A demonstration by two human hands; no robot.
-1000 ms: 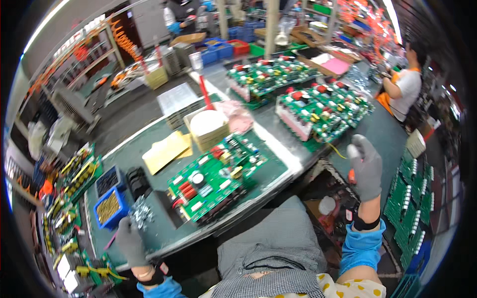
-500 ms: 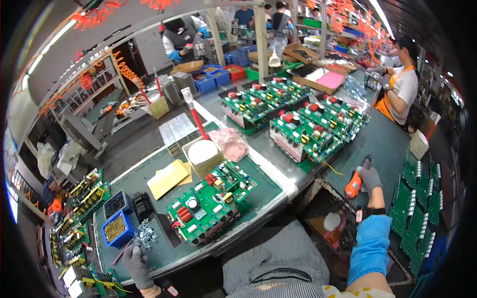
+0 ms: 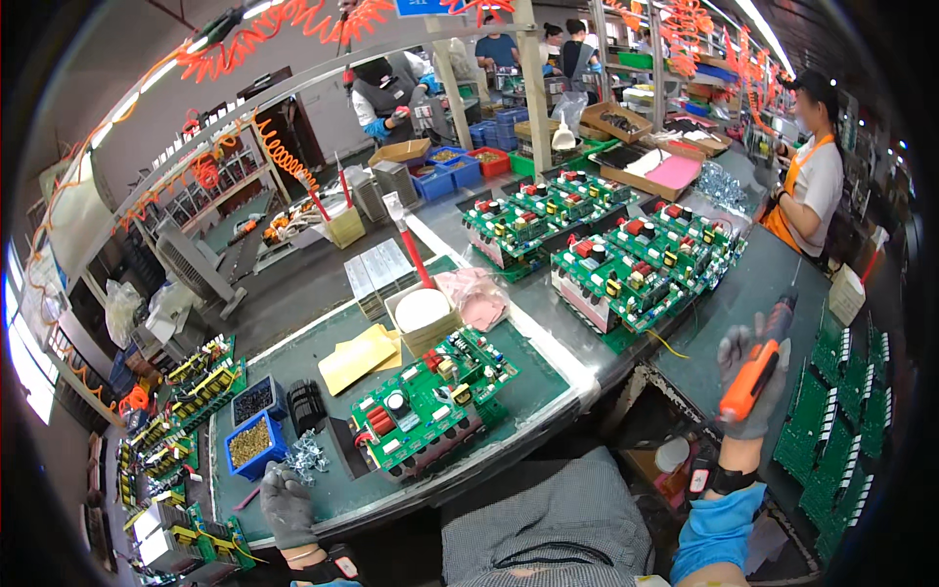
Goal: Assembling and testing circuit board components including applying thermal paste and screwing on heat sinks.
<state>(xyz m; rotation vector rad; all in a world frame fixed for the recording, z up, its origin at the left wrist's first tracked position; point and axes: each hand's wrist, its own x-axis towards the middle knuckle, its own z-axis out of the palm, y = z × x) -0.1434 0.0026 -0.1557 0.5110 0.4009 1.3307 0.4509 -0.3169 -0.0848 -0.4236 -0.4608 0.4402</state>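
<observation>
In my right hand (image 3: 751,391) is an orange and black electric screwdriver (image 3: 751,380), its thin bit angled up and away above the right bench. My gloved left hand (image 3: 287,507) is at the near left edge of the green-topped table, fingers curled together beside a pile of silver screws (image 3: 309,460); what they pinch, if anything, is hidden. A thin purple stick (image 3: 246,499) shows just left of that hand. Behind the screws stand a blue bin of brass-coloured parts (image 3: 252,444) and a bin of dark parts (image 3: 256,401). A green circuit board (image 3: 430,406) rests on the table in front of me.
More assembled boards (image 3: 646,264) stand beyond on the metal bench. Bare green boards (image 3: 831,440) are stacked at the far right, and boards with yellow parts (image 3: 176,430) at the left. A box with a white roll (image 3: 423,311) and yellow sheets (image 3: 360,360) lie behind the nearest board. A co-worker (image 3: 812,181) stands back right.
My right hand has lifted the screwdriver and turned, so its orange body appears nearer and larger. My left hand has shifted closer to the screws. The whole view has shifted slightly.
</observation>
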